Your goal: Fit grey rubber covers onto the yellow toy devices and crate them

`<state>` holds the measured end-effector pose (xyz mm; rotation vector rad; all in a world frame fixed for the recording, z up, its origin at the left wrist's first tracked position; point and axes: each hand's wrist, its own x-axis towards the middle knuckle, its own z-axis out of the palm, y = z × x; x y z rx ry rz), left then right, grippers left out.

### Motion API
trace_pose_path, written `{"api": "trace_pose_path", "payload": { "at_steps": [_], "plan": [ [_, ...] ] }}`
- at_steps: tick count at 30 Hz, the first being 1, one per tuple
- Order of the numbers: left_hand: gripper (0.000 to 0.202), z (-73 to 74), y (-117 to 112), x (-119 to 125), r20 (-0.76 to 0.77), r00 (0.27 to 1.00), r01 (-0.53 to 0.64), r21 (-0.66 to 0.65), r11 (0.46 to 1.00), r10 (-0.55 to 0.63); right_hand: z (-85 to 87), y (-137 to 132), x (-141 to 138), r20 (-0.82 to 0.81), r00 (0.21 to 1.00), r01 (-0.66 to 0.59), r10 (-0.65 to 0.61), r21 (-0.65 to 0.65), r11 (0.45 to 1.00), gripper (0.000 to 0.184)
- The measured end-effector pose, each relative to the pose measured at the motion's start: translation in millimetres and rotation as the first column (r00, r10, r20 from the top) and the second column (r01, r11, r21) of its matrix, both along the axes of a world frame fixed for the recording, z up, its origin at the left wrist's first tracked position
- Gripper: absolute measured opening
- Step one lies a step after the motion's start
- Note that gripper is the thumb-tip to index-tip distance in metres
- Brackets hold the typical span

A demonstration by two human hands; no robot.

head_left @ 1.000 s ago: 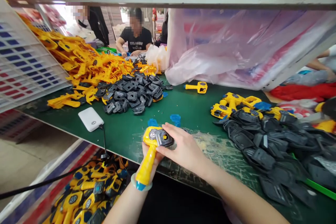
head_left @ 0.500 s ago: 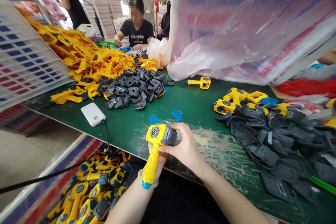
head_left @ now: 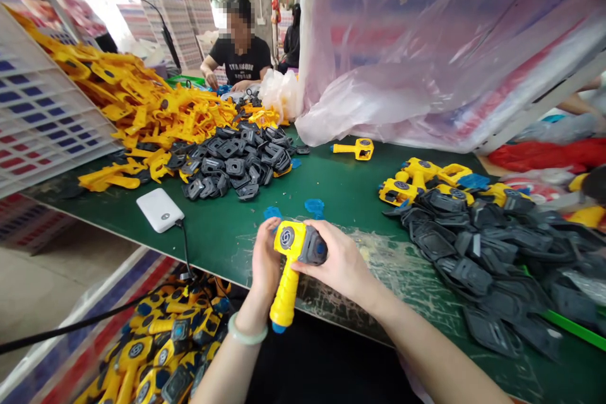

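I hold a yellow toy launcher (head_left: 288, 271) upright over the near edge of the green table (head_left: 350, 192). My left hand (head_left: 265, 262) is wrapped around its left side behind the head. My right hand (head_left: 341, 260) pinches a dark grey cover (head_left: 312, 246) against the right side of the launcher's head. A round grey emblem shows on the yellow head. Two small blue pieces (head_left: 293, 209) lie on the table just beyond my hands.
A pile of grey covers (head_left: 237, 161) and yellow shells (head_left: 142, 107) lies far left; more covers (head_left: 492, 252) and launchers (head_left: 416, 180) are right. A white power bank (head_left: 160, 209) with cable sits left. A bin of finished launchers (head_left: 161, 347) is below. A person (head_left: 239, 53) works opposite.
My left hand has shifted from the handle up to the launcher's head. The grey cover has turned from the top face round to the right side of the head.
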<state>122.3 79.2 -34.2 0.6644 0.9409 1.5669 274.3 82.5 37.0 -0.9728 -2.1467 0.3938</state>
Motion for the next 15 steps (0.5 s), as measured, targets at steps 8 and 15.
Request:
{"api": "trace_pose_path", "payload": {
  "at_steps": [8, 15],
  "plan": [
    [0.061, 39.8, -11.7, -8.5, -0.269, 0.947, 0.24, 0.22, 0.946, -0.177, 14.4, 22.7, 11.3, -0.131, 0.966, -0.256, 0.223, -0.362, 0.897, 0.102],
    [0.041, 30.9, -18.6, -13.9, -0.152, 0.988, 0.05, 0.274, 0.96, -0.008, 10.1, 32.8, -7.6, -0.456, 0.824, -0.55, 0.336, -0.505, 0.665, 0.086]
  ]
}}
